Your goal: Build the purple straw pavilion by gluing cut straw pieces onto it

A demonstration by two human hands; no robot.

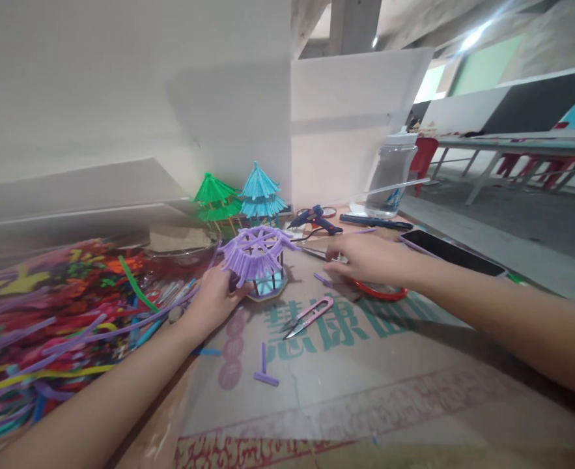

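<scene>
My left hand (216,293) is closed on the lower edge of a small pavilion model (260,257). The model has a purple pipe-cleaner roof with an open top, dark posts and a light-blue floor. Over a pair of red-handled scissors (382,291), my right hand (358,257) has its fingers curled in. The blades point left past the fingertips, and the hand covers the middle of the scissors. Pink thread snips (311,316) lie in front of the model. Nearby are cut purple pipe-cleaner pieces (266,378).
Green (216,195) and blue (262,192) pavilion models stand behind. A blue glue gun (316,219), a dark pen-shaped tool (375,222), a phone (450,252) and a water bottle (392,176) are at the back right. Mixed pipe cleaners (72,312) heap up on the left.
</scene>
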